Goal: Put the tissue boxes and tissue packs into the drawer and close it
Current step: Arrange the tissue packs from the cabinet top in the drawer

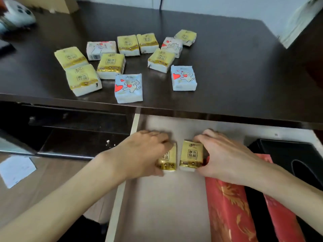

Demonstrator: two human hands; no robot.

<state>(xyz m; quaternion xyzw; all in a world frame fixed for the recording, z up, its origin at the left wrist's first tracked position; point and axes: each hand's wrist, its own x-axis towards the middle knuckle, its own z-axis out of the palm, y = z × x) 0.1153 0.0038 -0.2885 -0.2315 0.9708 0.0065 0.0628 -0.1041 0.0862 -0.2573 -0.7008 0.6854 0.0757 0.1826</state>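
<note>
Open drawer (174, 206), pale floor. Left hand (143, 151) grips a gold tissue pack (167, 161); right hand (225, 154) grips a second gold tissue pack (191, 154) just beside it at 3 o'clock. Both packs sit on the drawer floor. Red tissue box (227, 212) at 4 o'clock of the packs, black tissue box (297, 154) past it. On the dark desk (236, 75) at 12 o'clock: scattered yellow packs (111, 65) and blue heart-print packs (128, 88).
</note>
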